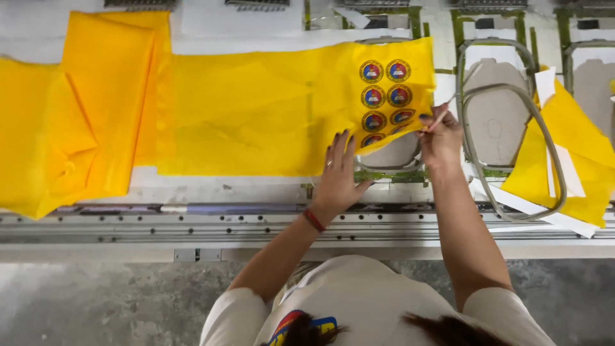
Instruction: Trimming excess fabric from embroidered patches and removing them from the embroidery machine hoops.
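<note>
A long yellow cloth [256, 109] lies across a white machine table [211, 189]. Near its right end it carries several round embroidered badges [385, 96] in two columns. My left hand [338, 170] rests flat on the cloth's lower edge, fingers spread, just left of the badges. My right hand [441, 134] is at the cloth's right edge beside the lowest badges, pinching a thin stick-like tool [442, 116]. A grey hoop frame [391, 157] shows under the cloth's corner between both hands.
More yellow cloth [83, 115] is heaped at the left. Two empty grey hoop frames [506, 115] lie to the right, with yellow and white pieces [576, 160] over them. A metal rail [160, 224] runs along the table's front edge.
</note>
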